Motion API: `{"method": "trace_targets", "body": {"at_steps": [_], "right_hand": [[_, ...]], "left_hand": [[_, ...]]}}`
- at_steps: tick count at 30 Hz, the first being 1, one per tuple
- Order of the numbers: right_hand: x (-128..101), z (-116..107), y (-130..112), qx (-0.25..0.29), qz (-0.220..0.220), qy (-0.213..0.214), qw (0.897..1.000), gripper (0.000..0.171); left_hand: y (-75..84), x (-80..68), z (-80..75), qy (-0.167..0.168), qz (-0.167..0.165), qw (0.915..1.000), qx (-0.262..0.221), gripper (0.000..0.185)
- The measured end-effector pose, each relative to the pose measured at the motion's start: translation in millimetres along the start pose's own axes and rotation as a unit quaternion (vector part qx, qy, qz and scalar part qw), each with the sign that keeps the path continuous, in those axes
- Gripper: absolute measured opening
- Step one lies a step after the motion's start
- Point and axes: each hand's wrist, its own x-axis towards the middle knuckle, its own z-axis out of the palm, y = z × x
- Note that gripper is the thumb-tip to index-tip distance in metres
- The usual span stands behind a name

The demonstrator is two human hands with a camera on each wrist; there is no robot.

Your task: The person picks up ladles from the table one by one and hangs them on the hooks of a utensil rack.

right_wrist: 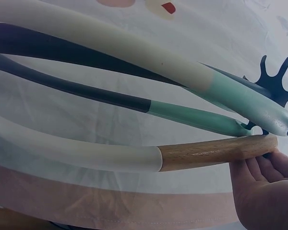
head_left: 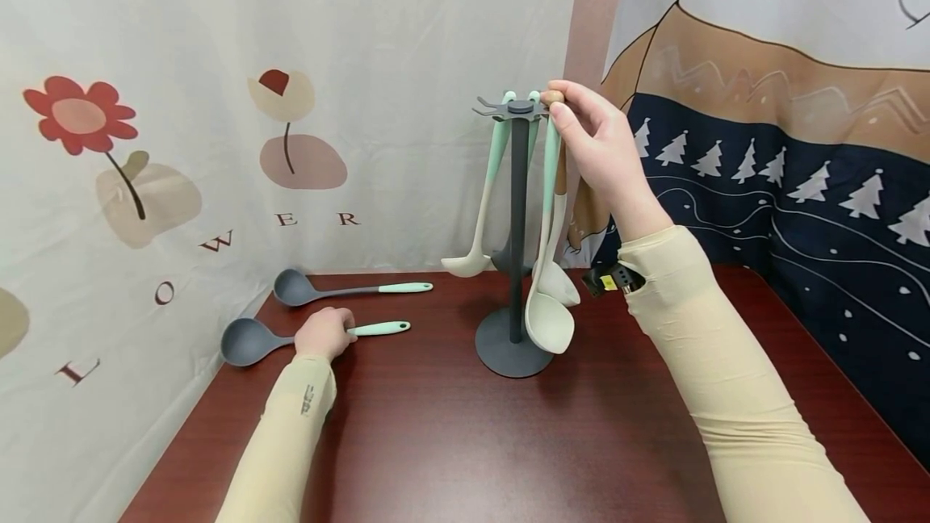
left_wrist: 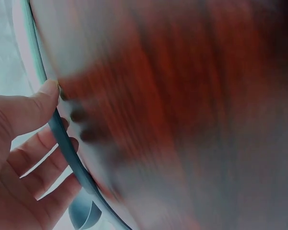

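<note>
Around the dark grey shaft of a ladle (head_left: 249, 342) with a mint handle end, the thumb and fingers of my left hand (head_left: 324, 334) close at the table. The left wrist view shows the thumb on one side of that shaft. My right hand (head_left: 597, 140) pinches the top of a wooden handle (right_wrist: 206, 153) at the utensil stand (head_left: 517, 224); its white shaft leads down to a pale head (head_left: 559, 285), partly hidden. In front of it hangs a white spoon-like utensil (head_left: 550, 323) with a mint handle. A white ladle (head_left: 467, 265) hangs on the stand's left side.
Behind the gripped ladle lies another grey ladle (head_left: 294, 288) with a mint handle end. A dark-headed utensil (head_left: 501, 259) hangs behind the stand's post. The brown table (head_left: 436, 442) meets a printed curtain (head_left: 407, 103) at the back.
</note>
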Motion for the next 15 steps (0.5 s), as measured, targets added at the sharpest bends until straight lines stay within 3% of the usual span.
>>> {"method": "trace_targets", "body": {"at_steps": [15], "right_hand": [[-0.3,1.2,0.1,0.009,-0.001,-0.003,1.0,0.04]], "left_hand": [[13.3,-5.1,-4.0,0.04,0.049,0.9975,-0.032,0.011]]}}
